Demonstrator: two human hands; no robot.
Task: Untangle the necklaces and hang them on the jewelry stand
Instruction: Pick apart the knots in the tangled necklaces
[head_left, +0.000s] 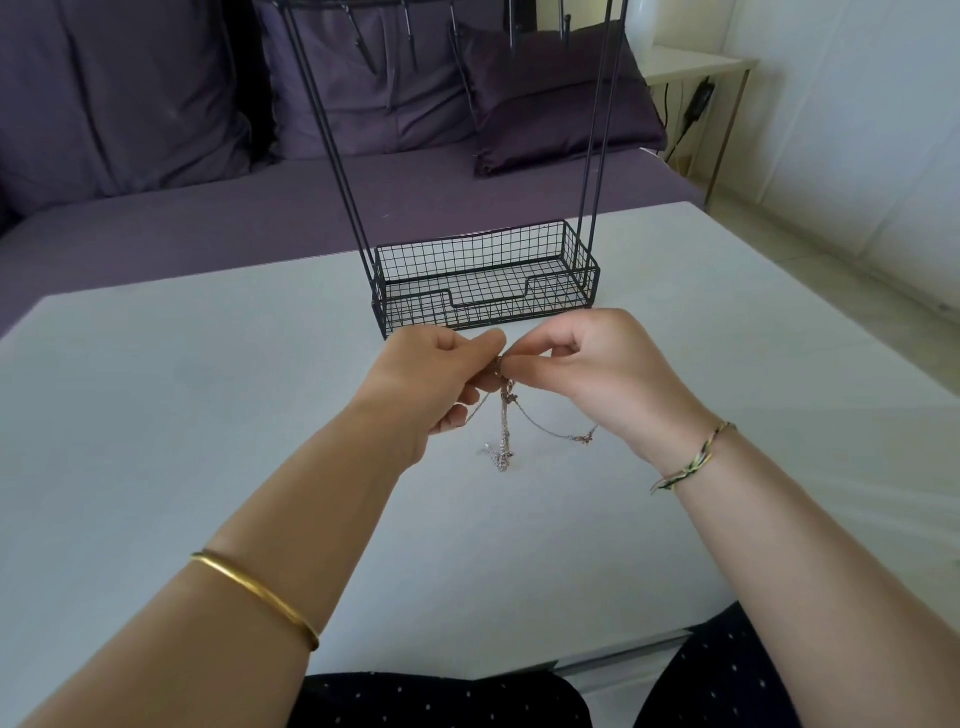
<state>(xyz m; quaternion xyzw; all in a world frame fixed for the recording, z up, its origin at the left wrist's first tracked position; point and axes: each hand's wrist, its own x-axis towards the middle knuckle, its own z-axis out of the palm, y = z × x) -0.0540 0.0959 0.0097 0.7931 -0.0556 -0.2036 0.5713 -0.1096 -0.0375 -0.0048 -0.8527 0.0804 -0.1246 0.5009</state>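
Note:
A tangle of thin silvery necklaces (504, 426) hangs between my two hands above the white table (156, 415). My left hand (431, 384) pinches the knot at its top with thumb and fingers. Pinching the same knot from the other side is my right hand (592, 374). Loose chain ends dangle down to the table surface, and one strand loops toward my right wrist. The black wire jewelry stand (483, 280) stands just behind my hands, its basket base empty; its tall rods rise to hooks (410, 31) at the top edge of view.
A purple sofa (208, 218) with cushions (545, 104) runs behind the table. A small white side table (696, 67) with cables stands at the back right. My knees in dark dotted fabric (447, 701) sit at the table's near edge.

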